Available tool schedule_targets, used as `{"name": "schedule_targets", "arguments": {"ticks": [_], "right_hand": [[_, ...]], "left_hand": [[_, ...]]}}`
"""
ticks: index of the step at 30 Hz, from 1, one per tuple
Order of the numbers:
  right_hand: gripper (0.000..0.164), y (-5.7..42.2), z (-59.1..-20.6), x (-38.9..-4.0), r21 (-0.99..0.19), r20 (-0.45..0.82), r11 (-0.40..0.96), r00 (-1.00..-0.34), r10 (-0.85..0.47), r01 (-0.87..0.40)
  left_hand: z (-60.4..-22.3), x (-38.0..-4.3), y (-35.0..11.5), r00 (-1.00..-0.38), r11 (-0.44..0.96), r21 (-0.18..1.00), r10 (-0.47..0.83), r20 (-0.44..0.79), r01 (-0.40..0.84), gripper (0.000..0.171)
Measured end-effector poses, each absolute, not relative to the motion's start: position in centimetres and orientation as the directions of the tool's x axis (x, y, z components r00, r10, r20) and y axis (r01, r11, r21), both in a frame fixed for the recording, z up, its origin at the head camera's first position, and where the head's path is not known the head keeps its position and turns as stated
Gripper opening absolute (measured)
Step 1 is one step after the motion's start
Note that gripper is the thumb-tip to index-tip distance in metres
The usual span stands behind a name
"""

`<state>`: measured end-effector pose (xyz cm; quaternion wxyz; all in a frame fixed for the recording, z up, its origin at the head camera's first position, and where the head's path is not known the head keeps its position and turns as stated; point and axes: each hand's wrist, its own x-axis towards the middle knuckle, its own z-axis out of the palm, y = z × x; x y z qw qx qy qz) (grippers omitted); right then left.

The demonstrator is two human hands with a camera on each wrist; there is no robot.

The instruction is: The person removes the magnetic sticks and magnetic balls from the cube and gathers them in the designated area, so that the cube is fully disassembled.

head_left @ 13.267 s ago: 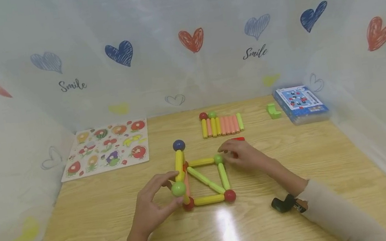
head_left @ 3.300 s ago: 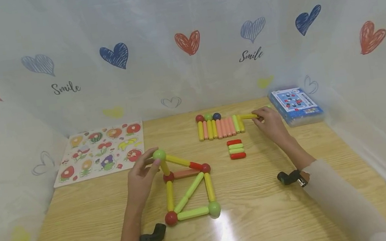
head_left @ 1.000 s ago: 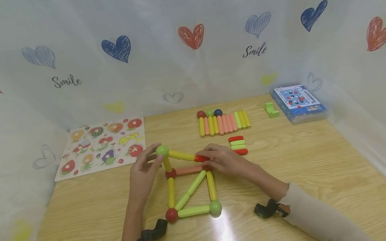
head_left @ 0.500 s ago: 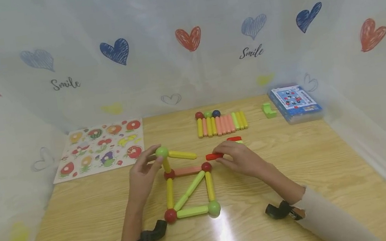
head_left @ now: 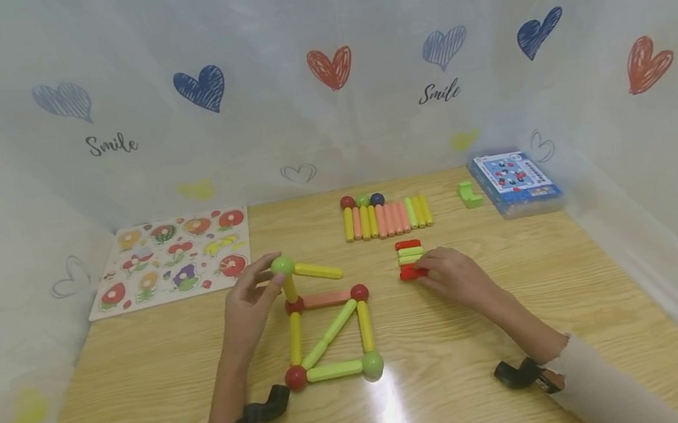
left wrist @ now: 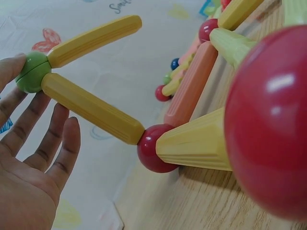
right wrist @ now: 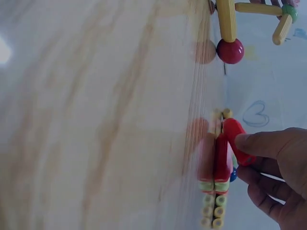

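Note:
My left hand pinches a green ball atop an upright yellow stick. From that ball a second yellow stick juts right, its far end free in the air. Below lies a square frame of sticks and balls, with a pink stick at the back and a light-green diagonal. Red balls sit at three corners, a green ball at the front right. Between thumb and fingers, my right hand holds a short red stick, just above another short red stick in the small row.
Behind, a row of long sticks lies with red, green and blue balls at its back. A fruit puzzle board is at left. A light-green bracket piece and a blue box stand at back right.
My right hand has pulled the short red stick off the yellow stick's end and carried it right to the row of short sticks. The left hand stays on the green ball.

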<state>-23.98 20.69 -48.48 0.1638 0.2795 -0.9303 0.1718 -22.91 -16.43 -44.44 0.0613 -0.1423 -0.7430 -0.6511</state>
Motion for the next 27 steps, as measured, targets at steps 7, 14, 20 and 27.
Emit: {"name": "schedule_targets", "arguments": {"ticks": [7, 14, 20, 27], "right_hand": [[0.021, 21.5, -49.6, -24.4, -0.200, 0.423, 0.783, -0.772, -0.474, -0.589], [0.015, 21.0, -50.2, -24.7, -0.219, 0.478, 0.773, -0.756, -0.447, -0.596], [0.018, 18.0, -48.8, -24.9, -0.382, 0.523, 0.629, -0.720, -0.456, -0.677], [0.031, 13.3, -47.4, -25.7, -0.573, 0.515, 0.415, -0.704, -0.489, -0.707]], "left_hand": [[-44.5, -22.8, -16.4, -0.955, 0.109, 0.953, 0.124, 0.270, 0.283, 0.037], [-44.4, -22.9, -16.2, -0.951, 0.095, 0.951, 0.125, 0.281, 0.294, 0.037], [-44.5, -23.0, -16.3, -0.951, 0.100, 0.949, 0.119, 0.286, 0.298, 0.037], [-44.6, -23.0, -16.3, -0.955, 0.101, 0.954, 0.117, 0.271, 0.283, 0.037]]}}
